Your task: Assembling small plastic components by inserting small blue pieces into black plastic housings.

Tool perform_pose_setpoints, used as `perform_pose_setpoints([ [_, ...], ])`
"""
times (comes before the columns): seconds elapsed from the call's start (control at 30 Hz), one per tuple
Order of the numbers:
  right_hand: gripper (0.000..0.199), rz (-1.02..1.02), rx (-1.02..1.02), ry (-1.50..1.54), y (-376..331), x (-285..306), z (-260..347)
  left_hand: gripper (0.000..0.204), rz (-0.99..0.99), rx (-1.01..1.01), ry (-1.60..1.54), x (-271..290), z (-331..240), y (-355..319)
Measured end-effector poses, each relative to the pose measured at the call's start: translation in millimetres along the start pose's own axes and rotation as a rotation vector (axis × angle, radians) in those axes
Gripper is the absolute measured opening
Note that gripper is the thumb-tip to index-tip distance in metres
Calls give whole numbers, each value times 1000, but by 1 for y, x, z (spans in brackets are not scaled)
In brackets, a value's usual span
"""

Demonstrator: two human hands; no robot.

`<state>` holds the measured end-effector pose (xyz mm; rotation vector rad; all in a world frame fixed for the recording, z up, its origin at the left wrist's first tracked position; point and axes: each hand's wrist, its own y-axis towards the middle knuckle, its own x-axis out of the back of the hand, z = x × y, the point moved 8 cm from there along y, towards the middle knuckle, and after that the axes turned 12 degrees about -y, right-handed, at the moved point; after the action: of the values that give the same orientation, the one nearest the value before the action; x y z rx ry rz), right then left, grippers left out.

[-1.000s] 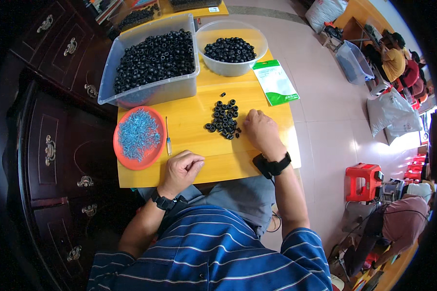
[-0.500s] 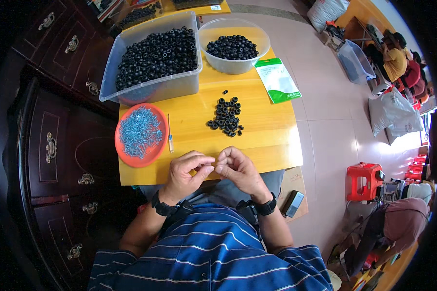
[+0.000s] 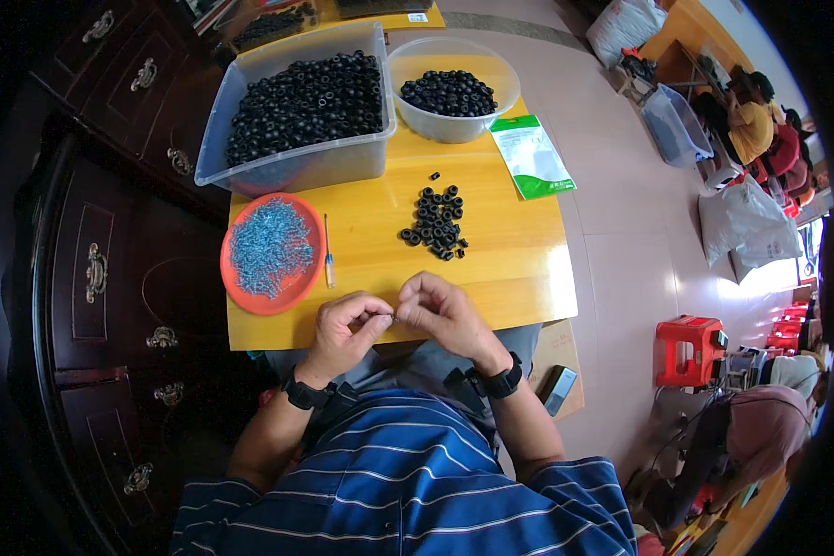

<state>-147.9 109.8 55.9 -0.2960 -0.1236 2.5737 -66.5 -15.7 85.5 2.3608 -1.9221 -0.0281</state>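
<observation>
Small dark piece point(image 3: 395, 319), too little for me to identify, is at the fingertips, to the right of the red-orange plate point(image 3: 269, 307) and nearer to the person. The largest thing around is the yellow table point(image 3: 519, 269), which carries the plate. Behind the plate stands the rectangular translucent bin point(image 3: 343, 165), filled with black ring-shaped parts point(image 3: 306, 107); farther right is the round translucent tub point(image 3: 449, 128) with similar parts. The green-and-white packet point(image 3: 533, 157) lies well to the right of the plate.

The left hand point(image 3: 343, 334) has thumb and index finger together, pinching the piece. The right hand point(image 3: 449, 320) brings its fingertips close to the same piece, but I cannot tell whether they also clamp it. In my judgement, one hand should hold firmly while the other makes only a light, straight movement. A hard squeeze could make such a small part jump away. It is also better to work more fully above the table, because the hands are near its front edge and a dropped piece could fall.

The loose pile of black rings point(image 3: 435, 222) lies to the right of the plate, the slim screwdriver point(image 3: 330, 269) just beside its right rim. Slim bluish pieces point(image 3: 269, 243), maybe screws, fill the plate.
</observation>
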Motion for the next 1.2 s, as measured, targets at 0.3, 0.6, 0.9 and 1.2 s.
perform_pose_setpoints([
  [0.3,15,-589,224,-1224,37,44,54,6,-67,62,-43,8,15,-11],
  [0.6,22,-552,103,-1417,53,45,48,5,-93,80,-83,14,27,-17],
  [0.9,22,-520,185,-1215,32,42,52,5,-81,70,-71,12,18,-13],
  [1.2,25,-120,9,622,-40,27,-1,7,2,-158,75,-21,-48,16],
])
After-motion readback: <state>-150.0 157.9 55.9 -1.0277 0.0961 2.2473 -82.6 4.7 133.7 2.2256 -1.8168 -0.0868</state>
